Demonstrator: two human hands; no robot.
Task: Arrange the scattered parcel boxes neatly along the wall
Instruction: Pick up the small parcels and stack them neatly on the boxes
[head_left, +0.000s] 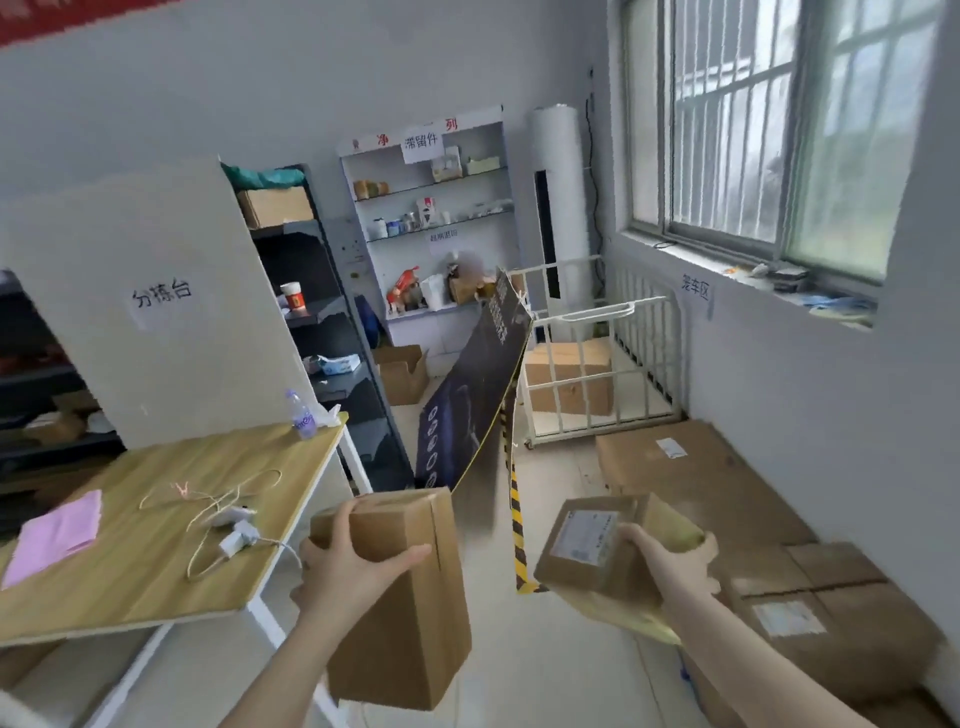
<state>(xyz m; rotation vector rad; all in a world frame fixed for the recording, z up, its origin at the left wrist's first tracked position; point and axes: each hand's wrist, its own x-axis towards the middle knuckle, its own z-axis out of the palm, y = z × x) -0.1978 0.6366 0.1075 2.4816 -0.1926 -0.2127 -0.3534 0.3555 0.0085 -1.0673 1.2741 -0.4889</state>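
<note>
On my far left a wooden surface (156, 519) carries a pink cloth (54, 535), a tangle of cord (218, 509) and a small water bottle (301, 415). Just right of its edge, my left hand (348, 566) grips a tall upright cardboard box (410, 597) in mid-air, fingers wrapped over its near face. Further right, my right hand (660, 561) clasps a flatter labelled parcel (587, 545), tilted above the floor, while larger cardboard boxes (727, 493) lie on the floor against the right-hand wall (810, 395) below the window (779, 130).
</note>
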